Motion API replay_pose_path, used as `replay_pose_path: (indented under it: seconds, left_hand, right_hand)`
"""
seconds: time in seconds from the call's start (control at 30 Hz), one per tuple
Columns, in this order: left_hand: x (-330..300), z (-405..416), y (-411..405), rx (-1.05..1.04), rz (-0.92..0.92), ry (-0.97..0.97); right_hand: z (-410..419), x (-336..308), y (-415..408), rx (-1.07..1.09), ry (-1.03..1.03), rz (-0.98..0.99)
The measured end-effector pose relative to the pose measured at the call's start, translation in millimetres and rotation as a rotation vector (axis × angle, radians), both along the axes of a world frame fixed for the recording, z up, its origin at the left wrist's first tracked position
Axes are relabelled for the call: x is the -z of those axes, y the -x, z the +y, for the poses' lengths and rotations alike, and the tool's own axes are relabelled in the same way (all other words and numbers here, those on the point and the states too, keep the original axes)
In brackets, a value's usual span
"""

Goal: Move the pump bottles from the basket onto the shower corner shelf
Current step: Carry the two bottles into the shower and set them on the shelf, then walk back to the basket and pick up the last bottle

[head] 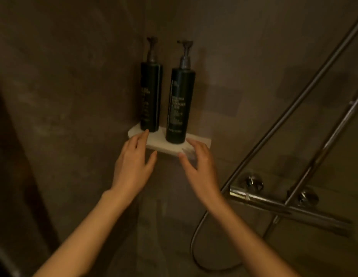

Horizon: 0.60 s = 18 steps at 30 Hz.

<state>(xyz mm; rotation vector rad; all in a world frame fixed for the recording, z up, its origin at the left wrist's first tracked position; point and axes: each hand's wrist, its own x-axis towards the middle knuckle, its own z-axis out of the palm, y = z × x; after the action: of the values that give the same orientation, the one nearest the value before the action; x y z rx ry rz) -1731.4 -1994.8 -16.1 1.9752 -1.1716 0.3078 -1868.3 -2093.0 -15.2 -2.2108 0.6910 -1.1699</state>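
Observation:
Two tall dark pump bottles stand upright on the white corner shelf [200, 141] where the two brown walls meet. The left bottle [150, 96] is set back in the corner; the right bottle [181, 104] stands nearer the shelf's front edge. My left hand [134, 162] hovers just below and in front of the left bottle, fingers spread, fingertips near its base. My right hand [200, 164] is at the shelf's front right edge, fingers apart, beside the right bottle's base. Neither hand holds anything. No basket is in view.
A chrome shower mixer bar [284, 206] with two wall mounts runs along the right wall. Two slanted chrome riser rails [294, 108] rise from it, and a shower hose [196, 236] loops down below. Tiled walls enclose the corner.

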Motion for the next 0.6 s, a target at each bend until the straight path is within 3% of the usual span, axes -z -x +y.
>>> replay_pose_path:
  seconds: [0.1, 0.27, 0.6]
  left_hand:
    - [30.1, 24.9, 34.1, -0.089, -0.082, -0.094]
    - [108.7, 71.4, 94.5, -0.181, -0.141, -0.235]
    - [242.0, 207.1, 189.4, -0.439, 0.156, -0.720]
  right_hand:
    - [11.8, 38.1, 28.2, -0.032, 0.117, 0.067]
    - [37.8, 109.1, 69.1, -0.084, 0.139, 0.273]
    - [137.6, 223.3, 121.5, -0.323, 0.090, 0.709]
